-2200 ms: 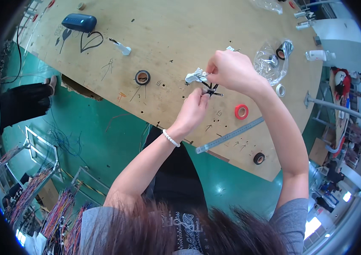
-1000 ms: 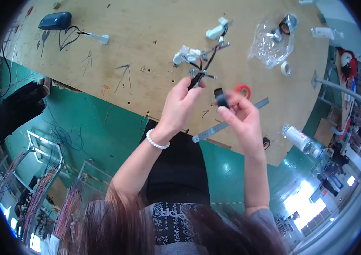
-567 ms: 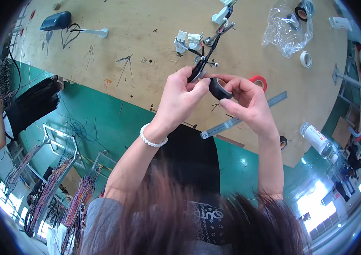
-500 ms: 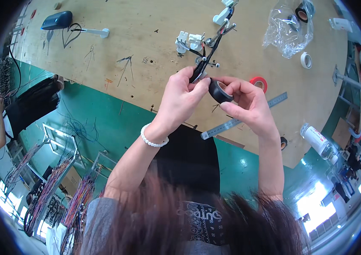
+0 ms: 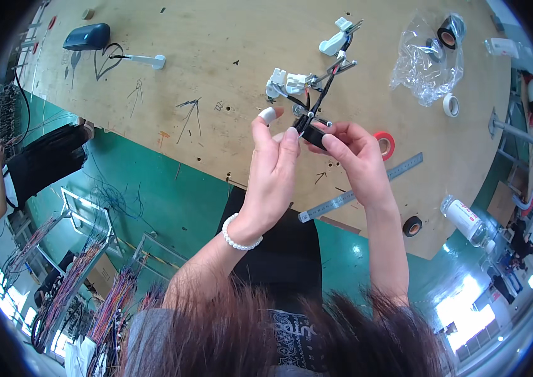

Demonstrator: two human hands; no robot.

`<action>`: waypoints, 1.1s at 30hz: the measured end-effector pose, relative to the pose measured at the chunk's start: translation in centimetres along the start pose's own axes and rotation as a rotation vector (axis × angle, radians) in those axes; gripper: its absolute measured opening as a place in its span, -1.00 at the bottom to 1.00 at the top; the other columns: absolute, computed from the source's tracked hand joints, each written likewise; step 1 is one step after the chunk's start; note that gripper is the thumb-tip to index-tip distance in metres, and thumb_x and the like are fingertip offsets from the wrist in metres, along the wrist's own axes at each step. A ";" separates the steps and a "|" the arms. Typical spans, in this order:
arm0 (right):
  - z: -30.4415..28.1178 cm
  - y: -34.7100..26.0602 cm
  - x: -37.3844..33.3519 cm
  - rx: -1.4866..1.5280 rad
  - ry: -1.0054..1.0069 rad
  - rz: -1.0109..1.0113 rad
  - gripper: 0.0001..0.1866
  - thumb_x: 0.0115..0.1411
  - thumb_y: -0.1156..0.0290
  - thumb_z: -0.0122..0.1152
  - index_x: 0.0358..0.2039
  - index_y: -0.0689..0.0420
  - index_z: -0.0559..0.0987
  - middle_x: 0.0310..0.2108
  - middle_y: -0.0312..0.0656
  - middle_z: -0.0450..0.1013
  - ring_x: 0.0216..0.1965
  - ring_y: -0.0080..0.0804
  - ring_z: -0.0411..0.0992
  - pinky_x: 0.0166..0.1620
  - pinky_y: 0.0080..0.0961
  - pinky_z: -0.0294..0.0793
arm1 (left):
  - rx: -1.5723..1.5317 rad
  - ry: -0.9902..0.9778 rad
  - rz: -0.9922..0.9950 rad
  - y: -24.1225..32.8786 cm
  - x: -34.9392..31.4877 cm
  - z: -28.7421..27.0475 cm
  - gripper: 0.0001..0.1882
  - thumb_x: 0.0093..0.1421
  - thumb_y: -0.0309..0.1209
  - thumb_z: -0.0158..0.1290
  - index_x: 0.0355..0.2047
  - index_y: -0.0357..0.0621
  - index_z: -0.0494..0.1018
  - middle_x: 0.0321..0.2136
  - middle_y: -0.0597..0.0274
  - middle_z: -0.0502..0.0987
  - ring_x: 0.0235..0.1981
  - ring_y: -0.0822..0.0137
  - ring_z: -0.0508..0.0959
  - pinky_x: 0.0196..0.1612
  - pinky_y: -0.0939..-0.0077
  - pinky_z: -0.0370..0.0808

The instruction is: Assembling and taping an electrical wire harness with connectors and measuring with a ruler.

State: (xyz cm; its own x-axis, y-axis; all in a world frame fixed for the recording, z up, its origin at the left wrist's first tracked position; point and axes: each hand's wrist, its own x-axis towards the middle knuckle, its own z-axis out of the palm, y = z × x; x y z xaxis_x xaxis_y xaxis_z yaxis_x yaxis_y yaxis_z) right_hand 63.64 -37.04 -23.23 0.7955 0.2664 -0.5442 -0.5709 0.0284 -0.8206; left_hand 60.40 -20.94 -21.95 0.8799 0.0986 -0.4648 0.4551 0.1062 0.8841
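Observation:
A bundle of black wires (image 5: 323, 94) with white connectors (image 5: 296, 82) runs over metal pegs on the wooden board. My left hand (image 5: 271, 169) is at the bundle's near end, its thumb pressed against the wires. Its index finger, wrapped in a white cover (image 5: 268, 115), is raised off them; the other fingers are partly hidden. In my right hand (image 5: 360, 157) is a roll of black tape (image 5: 314, 136), pinched between thumb and fingers right beside the wires. The roll touches or nearly touches the bundle.
Right of my hands lie a red tape roll (image 5: 384, 146), a steel ruler (image 5: 360, 188), a white tape roll (image 5: 450, 105) and a plastic bag (image 5: 426, 69). A bottle (image 5: 467, 220) and another black roll (image 5: 412, 226) are near the board's right edge. Another person (image 5: 3, 188) stands far left.
My left index finger has lifted from the wires. The tape roll has turned and moved in against the bundle, with my right hand shifting slightly left.

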 end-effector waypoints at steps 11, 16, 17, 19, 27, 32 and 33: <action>0.9 1.4 0.0 0.423 -0.014 -0.095 -0.78 0.22 0.36 0.16 -0.21 0.21 0.43 -0.13 -0.07 0.49 -0.06 -0.16 0.53 0.14 -0.25 0.47 | -0.169 -0.132 -0.216 0.5 0.7 -1.3 -0.66 0.40 -0.32 -0.13 0.08 -0.26 0.26 -0.50 0.47 0.35 -0.48 0.67 0.22 -0.43 0.72 0.20; 1.0 1.5 -0.3 0.438 0.005 -0.113 -0.73 0.21 0.32 0.20 -0.18 0.20 0.43 -0.08 -0.05 0.46 -0.05 -0.13 0.53 0.15 -0.21 0.46 | -0.212 -0.047 -0.106 0.6 0.4 -0.4 -0.79 0.38 -0.46 -0.10 0.00 -0.18 0.30 -0.47 0.40 0.44 -0.48 0.69 0.24 -0.43 0.71 0.21; 1.1 1.4 -0.5 0.451 0.008 -0.121 -0.71 0.20 0.30 0.22 -0.17 0.21 0.43 -0.02 -0.03 0.44 -0.05 -0.12 0.52 0.16 -0.21 0.45 | -0.212 -0.045 -0.106 0.4 0.3 -0.3 -0.79 0.38 -0.46 -0.10 0.00 -0.18 0.30 -0.47 0.40 0.44 -0.48 0.69 0.24 -0.43 0.71 0.21; 1.7 1.1 -1.3 0.419 0.018 -0.162 -0.71 0.19 0.34 0.25 -0.17 0.23 0.43 0.00 -0.05 0.40 -0.03 -0.13 0.51 0.13 -0.23 0.48 | -0.145 -0.024 -0.011 0.0 0.4 -0.4 -0.81 0.38 -0.49 -0.12 -0.02 -0.18 0.29 -0.47 0.39 0.43 -0.47 0.67 0.26 -0.42 0.70 0.23; 9.4 -5.3 -3.3 -0.607 0.484 -0.468 -0.69 -0.05 0.67 0.41 -0.25 0.30 0.56 -0.12 -0.14 0.31 -0.25 -0.40 0.49 -0.18 -0.54 0.65 | -0.115 -0.021 0.071 -0.8 -0.6 -0.2 -0.81 0.32 -0.49 -0.07 -0.08 -0.23 0.29 -0.41 0.22 0.51 -0.40 0.51 0.46 -0.38 0.57 0.41; 12.1 -5.6 -1.0 -1.114 0.483 -0.443 -0.72 0.08 0.60 0.32 -0.16 0.26 0.56 -0.14 -0.21 0.42 -0.32 -0.43 0.52 -0.30 -0.44 0.59 | 0.009 -0.027 0.214 -0.9 -0.9 -0.8 -0.67 0.19 -0.47 0.07 -0.07 -0.30 0.30 -0.41 0.16 0.54 -0.40 0.38 0.57 -0.36 0.48 0.49; 11.2 -4.7 -1.3 -0.885 0.507 -0.554 -0.72 0.10 0.58 0.29 -0.14 0.27 0.54 -0.10 -0.18 0.42 -0.29 -0.43 0.53 -0.28 -0.45 0.58 | -0.005 0.010 0.145 -0.4 -0.8 -0.2 -0.70 0.19 -0.47 0.08 -0.11 -0.30 0.30 -0.43 0.18 0.52 -0.42 0.44 0.52 -0.39 0.51 0.46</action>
State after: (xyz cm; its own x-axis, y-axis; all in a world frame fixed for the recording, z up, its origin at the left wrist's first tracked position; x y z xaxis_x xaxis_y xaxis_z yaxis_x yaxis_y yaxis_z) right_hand 63.04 -26.76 -16.69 0.9964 0.0061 0.0844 0.0633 -0.7167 -0.6945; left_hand 59.51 -20.84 -21.93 0.9348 0.1229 -0.3331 0.3230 0.0951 0.9416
